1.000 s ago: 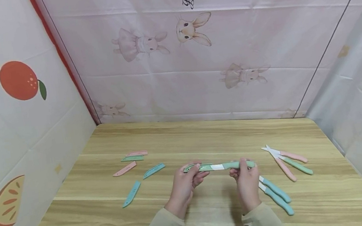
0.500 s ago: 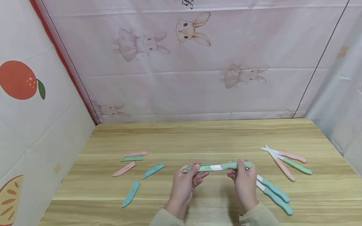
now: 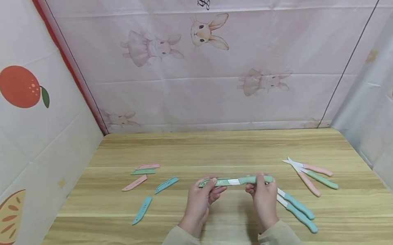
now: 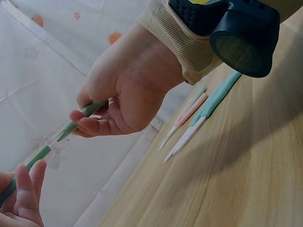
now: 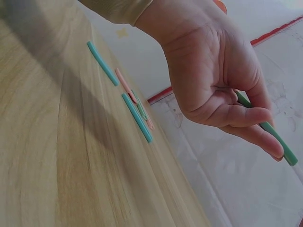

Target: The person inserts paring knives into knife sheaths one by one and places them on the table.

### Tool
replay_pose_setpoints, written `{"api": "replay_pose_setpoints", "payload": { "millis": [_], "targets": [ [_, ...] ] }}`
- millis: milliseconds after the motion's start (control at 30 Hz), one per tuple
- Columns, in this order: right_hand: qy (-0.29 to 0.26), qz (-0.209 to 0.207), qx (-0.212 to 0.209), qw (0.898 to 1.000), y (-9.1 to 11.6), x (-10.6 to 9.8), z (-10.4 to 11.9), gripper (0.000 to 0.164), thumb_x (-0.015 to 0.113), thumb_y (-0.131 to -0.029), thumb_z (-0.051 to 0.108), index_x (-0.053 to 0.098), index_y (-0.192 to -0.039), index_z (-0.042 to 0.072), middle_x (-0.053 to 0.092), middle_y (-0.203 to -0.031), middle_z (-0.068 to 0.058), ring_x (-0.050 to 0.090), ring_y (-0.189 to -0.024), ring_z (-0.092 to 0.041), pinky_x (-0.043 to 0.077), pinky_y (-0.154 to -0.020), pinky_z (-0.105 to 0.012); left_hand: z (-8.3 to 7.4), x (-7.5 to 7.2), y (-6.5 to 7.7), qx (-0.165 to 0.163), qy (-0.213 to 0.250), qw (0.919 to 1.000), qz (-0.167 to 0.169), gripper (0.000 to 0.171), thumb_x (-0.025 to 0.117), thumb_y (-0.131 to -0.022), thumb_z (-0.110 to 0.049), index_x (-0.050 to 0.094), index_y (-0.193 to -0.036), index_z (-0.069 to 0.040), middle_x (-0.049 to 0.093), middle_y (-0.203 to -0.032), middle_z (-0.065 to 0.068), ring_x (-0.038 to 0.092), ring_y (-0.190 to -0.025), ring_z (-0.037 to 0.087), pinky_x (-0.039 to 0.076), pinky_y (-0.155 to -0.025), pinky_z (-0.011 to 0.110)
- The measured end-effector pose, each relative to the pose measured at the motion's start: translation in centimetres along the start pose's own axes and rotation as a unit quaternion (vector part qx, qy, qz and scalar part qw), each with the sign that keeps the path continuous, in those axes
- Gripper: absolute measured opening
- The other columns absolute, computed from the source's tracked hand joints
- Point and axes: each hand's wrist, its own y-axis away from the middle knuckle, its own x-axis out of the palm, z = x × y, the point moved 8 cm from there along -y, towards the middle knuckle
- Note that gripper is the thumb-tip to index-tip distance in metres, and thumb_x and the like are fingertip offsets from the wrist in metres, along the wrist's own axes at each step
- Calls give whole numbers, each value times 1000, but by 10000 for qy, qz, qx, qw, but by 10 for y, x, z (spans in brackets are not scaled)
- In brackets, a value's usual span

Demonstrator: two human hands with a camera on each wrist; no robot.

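Printed cloth hangs behind a wooden table. Held above the table's middle, a green knife sits partly in a green sheath, a strip of white blade showing between sheath and handle. The left hand pinches the sheath; the right hand pinches the handle. Two blue knives lie near the right hand. Nearer the right edge, two pink knives and another green knife lie together. Toward the left edge are two blue sheaths, two pink sheaths and another green sheath.
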Motion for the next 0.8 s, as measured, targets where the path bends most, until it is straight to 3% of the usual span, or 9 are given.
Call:
{"api": "replay_pose_setpoints", "payload": {
  "millis": [167, 500, 800],
  "targets": [
    [-15, -1, 79, 10000, 0, 1, -2, 14, 34, -102, 13, 36, -97, 1, 59, -73, 1, 53, -53, -3, 51, -49, -11, 1, 0, 0, -41, -67, 10000, -32, 26, 54, -94, -12, 56, -113, 6, 71, -85, 8, 68, -75, 11, 53, -54, 9],
    [-193, 106, -285, 9994, 1, 1, -3, 13, 36, -101, 10, 37, -96, -2, 60, -73, -1, 54, -53, -3, 51, -48, -11, 1, 0, 1, -78, -77, 9999, -102, 26, 55, -94, -12, 57, -113, 5, 71, -86, 9, 68, -75, 12, 53, -53, 9],
    [-49, -21, -69, 10000, 3, 2, -3, 10, 34, -101, 10, 37, -96, 2, 59, -71, 2, 53, -53, -3, 51, -48, -11, 2, 2, 0, 3, -45, 10000, -34, 27, 54, -94, -10, 55, -113, 8, 70, -85, 8, 67, -73, 10, 53, -54, 8]
  ]
}}
